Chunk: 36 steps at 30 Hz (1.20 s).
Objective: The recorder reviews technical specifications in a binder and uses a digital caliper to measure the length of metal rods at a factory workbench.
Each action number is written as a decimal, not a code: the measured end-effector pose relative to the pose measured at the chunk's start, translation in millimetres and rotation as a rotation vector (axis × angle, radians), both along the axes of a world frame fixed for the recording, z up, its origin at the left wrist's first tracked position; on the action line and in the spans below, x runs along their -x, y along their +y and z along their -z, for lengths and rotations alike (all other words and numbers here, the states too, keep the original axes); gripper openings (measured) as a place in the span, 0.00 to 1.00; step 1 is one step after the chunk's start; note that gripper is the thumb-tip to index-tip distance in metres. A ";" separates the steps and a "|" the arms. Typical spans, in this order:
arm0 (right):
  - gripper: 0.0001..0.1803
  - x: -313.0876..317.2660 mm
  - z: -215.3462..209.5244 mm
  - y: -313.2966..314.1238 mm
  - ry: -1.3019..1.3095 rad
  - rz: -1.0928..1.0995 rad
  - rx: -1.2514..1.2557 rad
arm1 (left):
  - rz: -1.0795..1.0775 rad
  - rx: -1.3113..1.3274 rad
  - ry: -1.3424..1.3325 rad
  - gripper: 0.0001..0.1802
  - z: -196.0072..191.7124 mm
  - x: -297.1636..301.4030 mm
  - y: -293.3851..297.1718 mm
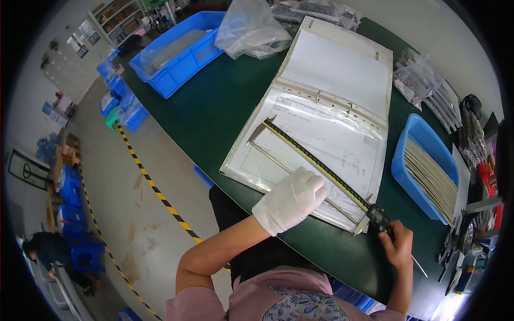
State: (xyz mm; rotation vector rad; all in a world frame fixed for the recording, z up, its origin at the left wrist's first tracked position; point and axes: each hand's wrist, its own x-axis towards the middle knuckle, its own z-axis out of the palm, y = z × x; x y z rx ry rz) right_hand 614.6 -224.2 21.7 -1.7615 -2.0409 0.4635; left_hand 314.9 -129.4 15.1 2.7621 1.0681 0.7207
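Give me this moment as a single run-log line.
left hand: gloved, pressing thin metal rod | right hand: bare, gripping digital caliper slider | caliper beside rod on open binder | green table

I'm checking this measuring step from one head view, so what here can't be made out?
- Caliper display: too small to tell.
- Thin rod under the gloved left hand: its middle is hidden by the glove.
- Right hand fingertips at the caliper slider: curled under, hidden.
- Drawing in the open binder: lines blurred, sleeve glare.
- Strips in the blue basket: kind unclear.
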 end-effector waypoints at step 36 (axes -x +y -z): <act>0.18 -11.5 0.2 3.4 -0.129 -0.117 -0.092 | 0.099 -0.065 0.310 0.07 -20.2 -3.4 4.9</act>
